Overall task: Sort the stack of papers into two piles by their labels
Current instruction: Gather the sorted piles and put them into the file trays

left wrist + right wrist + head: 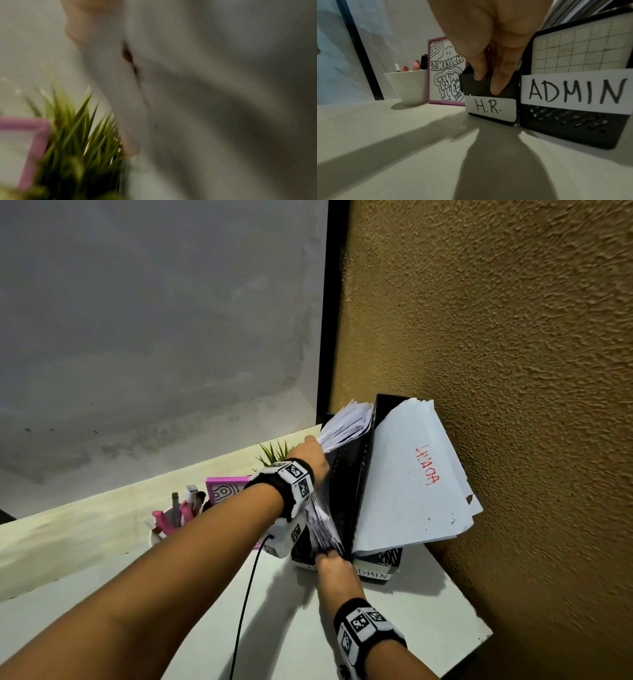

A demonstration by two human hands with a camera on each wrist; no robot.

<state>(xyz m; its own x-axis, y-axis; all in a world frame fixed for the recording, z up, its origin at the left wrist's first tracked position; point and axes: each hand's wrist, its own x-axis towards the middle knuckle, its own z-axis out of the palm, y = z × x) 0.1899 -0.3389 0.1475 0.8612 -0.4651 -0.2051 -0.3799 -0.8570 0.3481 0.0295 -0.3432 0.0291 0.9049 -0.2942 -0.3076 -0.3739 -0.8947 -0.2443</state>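
Note:
Two black file holders stand against the wall on a white table. The left holder carries an "H.R." label. The right holder is labelled "ADMIN". A thick paper stack leans in the H.R. holder. My left hand grips the stack's upper edge, its fingers hidden behind the sheets. My right hand holds the H.R. holder's front lip, fingers lying on its front wall. White sheets marked "ADMIN" in red lean in the right holder. The left wrist view is blurred, showing mostly paper.
A white cup of pens, a pink-framed drawing and a small green plant stand left of the holders. A black cable hangs from my left wrist. A textured wall is right behind the holders. The table's edge is near right.

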